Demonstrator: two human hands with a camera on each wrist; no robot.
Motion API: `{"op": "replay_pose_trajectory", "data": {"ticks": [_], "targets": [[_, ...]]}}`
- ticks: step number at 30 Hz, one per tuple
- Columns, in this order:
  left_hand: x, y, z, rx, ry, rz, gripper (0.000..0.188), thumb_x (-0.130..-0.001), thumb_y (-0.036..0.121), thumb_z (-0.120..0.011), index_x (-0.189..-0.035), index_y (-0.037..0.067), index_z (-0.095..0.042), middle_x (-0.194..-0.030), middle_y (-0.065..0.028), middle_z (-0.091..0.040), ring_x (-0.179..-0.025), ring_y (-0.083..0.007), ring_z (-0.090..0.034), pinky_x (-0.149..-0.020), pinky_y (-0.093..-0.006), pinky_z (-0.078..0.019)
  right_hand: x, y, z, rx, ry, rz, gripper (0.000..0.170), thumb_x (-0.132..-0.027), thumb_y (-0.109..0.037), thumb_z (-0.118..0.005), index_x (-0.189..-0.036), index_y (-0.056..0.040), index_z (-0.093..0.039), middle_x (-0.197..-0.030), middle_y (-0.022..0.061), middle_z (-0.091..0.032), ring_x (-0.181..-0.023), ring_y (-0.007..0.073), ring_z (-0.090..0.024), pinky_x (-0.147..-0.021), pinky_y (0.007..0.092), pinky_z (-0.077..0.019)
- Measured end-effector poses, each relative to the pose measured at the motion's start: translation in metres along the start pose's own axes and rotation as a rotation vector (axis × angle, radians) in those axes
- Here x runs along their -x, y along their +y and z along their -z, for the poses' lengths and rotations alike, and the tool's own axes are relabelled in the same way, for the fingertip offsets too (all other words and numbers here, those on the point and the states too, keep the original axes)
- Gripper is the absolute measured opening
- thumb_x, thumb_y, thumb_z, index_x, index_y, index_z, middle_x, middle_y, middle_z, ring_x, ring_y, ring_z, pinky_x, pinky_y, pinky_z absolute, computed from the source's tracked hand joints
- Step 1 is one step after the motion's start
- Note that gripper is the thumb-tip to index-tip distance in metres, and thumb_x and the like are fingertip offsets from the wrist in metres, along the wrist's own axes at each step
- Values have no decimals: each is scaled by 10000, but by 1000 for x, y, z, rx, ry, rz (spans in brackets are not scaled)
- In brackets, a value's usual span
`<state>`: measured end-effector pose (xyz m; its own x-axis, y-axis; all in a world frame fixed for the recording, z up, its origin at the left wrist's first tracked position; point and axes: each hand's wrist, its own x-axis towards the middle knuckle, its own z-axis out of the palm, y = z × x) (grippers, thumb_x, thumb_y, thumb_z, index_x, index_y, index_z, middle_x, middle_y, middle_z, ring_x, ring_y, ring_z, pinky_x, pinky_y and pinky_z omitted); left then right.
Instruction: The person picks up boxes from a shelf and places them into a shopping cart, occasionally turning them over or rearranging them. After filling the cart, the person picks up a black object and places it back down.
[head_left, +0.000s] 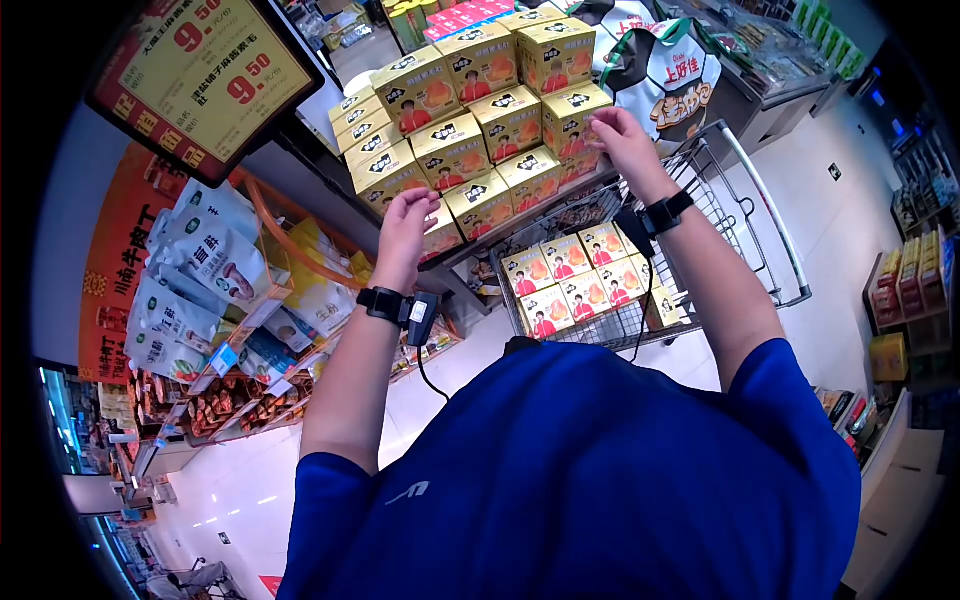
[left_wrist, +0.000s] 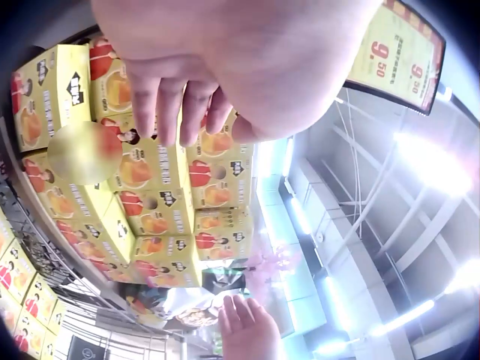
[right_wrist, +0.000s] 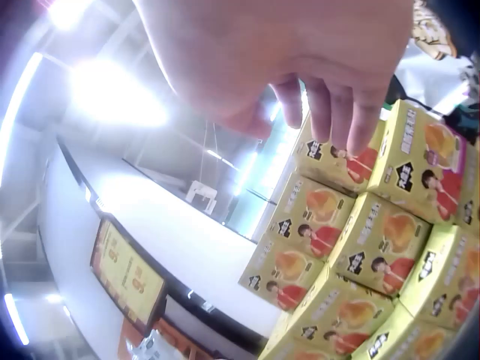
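Note:
Yellow boxes [head_left: 450,150] with a red-clad figure printed on them stand in stacked tiers on a display. At the left front of the stack is the left hand [head_left: 405,232], fingers relaxed and nothing held. The right hand [head_left: 632,150] is at the stack's right end, fingers loosely bent beside an upper box [head_left: 575,115]; whether it touches is unclear. In the left wrist view the left hand [left_wrist: 225,67] hangs in front of the boxes [left_wrist: 154,172], palm showing. The right wrist view shows the right hand [right_wrist: 300,67] with empty fingers before the stack [right_wrist: 375,232].
A wire shopping cart [head_left: 745,190] below the display holds rows of similar boxes [head_left: 570,280]. A price sign [head_left: 205,75] hangs at the upper left above bagged goods [head_left: 215,250]. White packages [head_left: 670,75] lie behind the cart, and shelves [head_left: 910,290] stand at the right.

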<state>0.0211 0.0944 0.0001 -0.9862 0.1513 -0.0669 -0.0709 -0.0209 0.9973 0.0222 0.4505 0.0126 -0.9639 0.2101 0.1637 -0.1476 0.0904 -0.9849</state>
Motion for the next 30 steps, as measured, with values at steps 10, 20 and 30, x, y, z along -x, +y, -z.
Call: {"op": "replay_pose_trajectory", "data": {"ticks": [10, 20, 30], "targets": [[-97, 46, -102, -101, -138, -133, 503, -951, 90, -483, -1440, 26, -385, -1433, -159, -465, -1318, -231, -459, -1040, -336, -403, -145, -16, 43, 149, 101, 92, 572, -862, -85, -540, -1407, 1, -389, -1380, 177, -482, -1221, 270, -524, -975, 342, -445], [-194, 64, -218, -178, -35, -73, 724, -948, 291, -566, -1489, -56, -232, -1375, -203, -495, -1235, -223, -497, -1004, -316, -402, -205, 10, 39, -91, -121, -102, 535, -981, -414, -528, -1331, -13, -474, -1160, 82, -612, -1036, 145, -577, -889, 272, -451], [-156, 48, -212, -517, 141, -486, 599, -951, 268, -574, -1461, 36, -359, -1110, -184, -686, -1014, -233, -681, -816, -342, -525, -143, -4, 53, 6, -98, 211, 578, -989, -421, -508, -1377, 6, -475, -1179, 177, -640, -1103, 226, -593, -946, 307, -435]]}}
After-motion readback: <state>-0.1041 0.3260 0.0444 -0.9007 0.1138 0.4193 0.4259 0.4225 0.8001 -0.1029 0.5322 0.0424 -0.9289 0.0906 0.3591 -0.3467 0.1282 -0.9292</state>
